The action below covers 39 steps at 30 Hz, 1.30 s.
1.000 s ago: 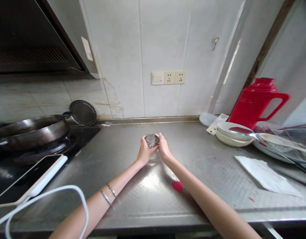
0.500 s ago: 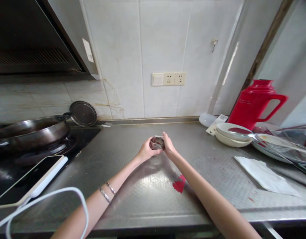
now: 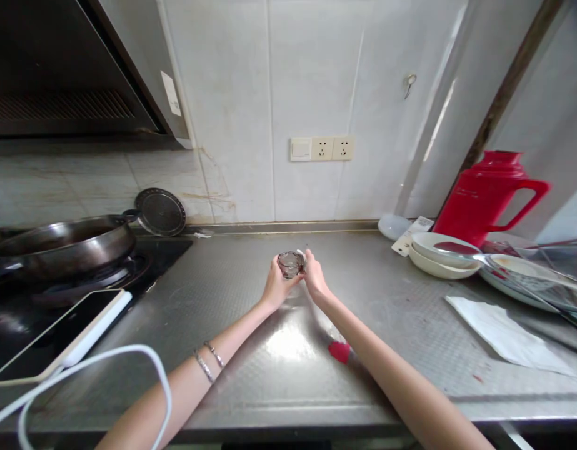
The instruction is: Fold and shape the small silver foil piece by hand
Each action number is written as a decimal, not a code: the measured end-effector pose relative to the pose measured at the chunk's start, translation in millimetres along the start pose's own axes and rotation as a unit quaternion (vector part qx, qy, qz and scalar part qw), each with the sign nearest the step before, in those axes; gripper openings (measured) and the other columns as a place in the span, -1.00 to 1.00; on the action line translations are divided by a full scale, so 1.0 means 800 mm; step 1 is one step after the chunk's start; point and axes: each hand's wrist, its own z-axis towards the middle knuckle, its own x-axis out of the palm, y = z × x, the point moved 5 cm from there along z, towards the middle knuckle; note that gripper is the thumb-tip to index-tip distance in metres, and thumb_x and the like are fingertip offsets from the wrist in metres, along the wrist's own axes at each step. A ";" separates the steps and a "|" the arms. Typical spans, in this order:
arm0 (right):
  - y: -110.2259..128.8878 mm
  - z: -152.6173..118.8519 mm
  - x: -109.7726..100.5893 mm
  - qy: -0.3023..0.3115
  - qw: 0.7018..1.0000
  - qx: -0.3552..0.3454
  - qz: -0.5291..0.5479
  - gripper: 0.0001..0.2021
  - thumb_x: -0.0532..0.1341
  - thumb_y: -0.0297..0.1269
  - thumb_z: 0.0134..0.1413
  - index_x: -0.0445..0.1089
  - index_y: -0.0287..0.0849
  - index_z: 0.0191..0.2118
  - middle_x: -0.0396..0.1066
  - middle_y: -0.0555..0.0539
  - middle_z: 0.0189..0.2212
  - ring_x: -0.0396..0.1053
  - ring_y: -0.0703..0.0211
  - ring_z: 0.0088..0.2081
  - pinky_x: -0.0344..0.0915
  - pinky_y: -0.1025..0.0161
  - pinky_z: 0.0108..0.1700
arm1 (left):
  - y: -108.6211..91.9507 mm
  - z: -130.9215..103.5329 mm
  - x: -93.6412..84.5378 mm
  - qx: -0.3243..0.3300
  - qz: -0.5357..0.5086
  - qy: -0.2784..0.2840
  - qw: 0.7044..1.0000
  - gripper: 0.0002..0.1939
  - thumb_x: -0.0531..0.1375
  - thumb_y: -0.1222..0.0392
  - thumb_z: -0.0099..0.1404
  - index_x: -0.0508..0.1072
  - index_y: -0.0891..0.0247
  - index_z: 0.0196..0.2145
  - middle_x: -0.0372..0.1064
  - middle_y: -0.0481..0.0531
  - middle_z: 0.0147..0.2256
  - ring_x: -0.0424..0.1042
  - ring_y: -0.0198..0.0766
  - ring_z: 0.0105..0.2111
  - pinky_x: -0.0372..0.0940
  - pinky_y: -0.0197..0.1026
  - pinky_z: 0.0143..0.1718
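Observation:
A small, round, clear glass jar (image 3: pixel 289 265) with dark brownish marks around its rim is held over the middle of the steel counter (image 3: pixel 232 275). My left hand (image 3: pixel 279 284) curls around its left side and underside. Against the jar's right side press the closed fingers of my right hand (image 3: pixel 315 275). A small white bit shows by those fingertips; its kind is unclear. Below my right forearm a red patch (image 3: pixel 339 351) appears on the counter, partly hidden by the arm; I cannot make out what it is.
A pan (image 3: pixel 72 247) sits on the stove at left, near a phone (image 3: pixel 58 337) with a white cable (image 3: pixel 129 350). To the right are stacked bowls (image 3: pixel 441 259), a red thermos jug (image 3: pixel 485 200) and a white napkin (image 3: pixel 508 334). The range hood (image 3: pixel 67 81) overhangs the left.
The jar has shifted slightly left and up and its mouth shows more clearly. The red patch has changed outline. The whole view has moved a little.

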 end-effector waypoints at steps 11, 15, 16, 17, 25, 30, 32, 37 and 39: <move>-0.018 0.045 -0.026 0.041 0.998 0.038 0.039 -0.41 -0.04 0.21 0.02 0.51 -0.20 -0.44 0.46 -0.06 -0.61 0.39 0.08 -0.48 0.25 0.24 -0.39 | -0.003 0.002 0.015 0.020 -0.089 0.116 0.989 -0.28 0.38 0.13 -0.01 0.26 0.31 0.09 0.25 0.29 0.05 0.43 -0.07 -0.10 0.34 0.02 -0.03; -0.025 0.036 -0.012 0.093 0.993 0.059 0.040 -0.42 0.00 0.19 0.02 0.53 -0.23 -0.45 0.49 -0.10 -0.58 0.41 0.08 -0.49 0.28 0.23 -0.39 | 0.001 0.010 0.013 0.032 -0.066 0.157 0.985 -0.21 0.47 0.14 -0.21 0.35 0.32 0.00 0.37 0.22 -0.05 0.41 -0.04 -0.08 0.30 0.00 0.00; -0.026 0.034 -0.009 0.103 0.992 0.062 0.041 -0.41 0.00 0.19 0.03 0.53 -0.24 -0.44 0.50 -0.11 -0.57 0.41 0.08 -0.48 0.28 0.24 -0.39 | 0.003 0.011 0.014 0.030 -0.080 0.172 0.981 -0.22 0.47 0.14 -0.19 0.34 0.31 0.01 0.39 0.20 -0.07 0.41 -0.07 -0.08 0.29 -0.01 0.01; -0.026 0.032 -0.007 0.110 0.991 0.062 0.042 -0.40 -0.01 0.20 0.03 0.54 -0.24 -0.43 0.50 -0.12 -0.57 0.42 0.08 -0.47 0.29 0.24 -0.38 | 0.005 0.012 0.015 0.024 -0.095 0.182 0.978 -0.24 0.46 0.14 -0.17 0.33 0.31 0.01 0.41 0.19 -0.08 0.43 -0.09 -0.10 0.30 -0.03 0.00; -0.017 0.027 -0.010 0.059 0.996 0.049 0.045 -0.42 -0.02 0.15 0.01 0.54 -0.26 -0.42 0.48 -0.08 -0.60 0.39 0.08 -0.43 0.26 0.26 -0.35 | 0.009 0.015 0.005 0.009 -0.060 0.121 0.991 -0.30 0.42 0.08 -0.09 0.27 0.30 -0.03 0.43 0.18 -0.12 0.44 -0.12 -0.13 0.30 -0.07 -0.04; -0.015 0.023 -0.011 0.033 0.997 0.045 0.059 -0.55 0.06 0.06 -0.03 0.50 -0.23 -0.45 0.42 -0.02 -0.63 0.35 0.13 -0.43 0.22 0.29 -0.36 | 0.008 0.015 0.001 -0.003 -0.058 0.088 0.994 -0.31 0.41 0.06 -0.08 0.27 0.28 -0.03 0.43 0.13 -0.15 0.44 -0.12 -0.14 0.30 -0.08 -0.06; -0.013 0.023 -0.012 0.026 0.996 0.044 0.072 -0.61 0.09 0.02 -0.06 0.47 -0.22 -0.46 0.41 0.00 -0.62 0.33 0.16 -0.44 0.21 0.31 -0.39 | 0.006 0.018 0.002 -0.004 -0.109 0.105 0.989 -0.34 0.41 0.08 -0.07 0.28 0.28 -0.05 0.42 0.13 -0.14 0.43 -0.13 -0.13 0.30 -0.10 -0.06; -0.009 0.027 -0.012 0.045 0.992 0.056 0.103 -0.69 0.11 -0.07 -0.11 0.47 -0.18 -0.39 0.48 0.00 -0.51 0.35 0.16 -0.43 0.19 0.33 -0.44 | -0.004 0.021 0.003 -0.027 -0.209 0.171 0.962 -0.43 0.41 0.12 -0.07 0.34 0.32 -0.12 0.43 0.15 -0.15 0.44 -0.14 -0.15 0.31 -0.11 -0.07; -0.010 0.028 -0.008 0.056 0.990 0.067 0.115 -0.67 0.08 -0.06 -0.10 0.46 -0.18 -0.39 0.50 -0.03 -0.50 0.37 0.14 -0.43 0.20 0.32 -0.45 | -0.010 0.020 0.002 -0.036 -0.217 0.181 0.958 -0.42 0.42 0.11 -0.07 0.35 0.32 -0.11 0.43 0.15 -0.14 0.43 -0.14 -0.14 0.30 -0.09 -0.05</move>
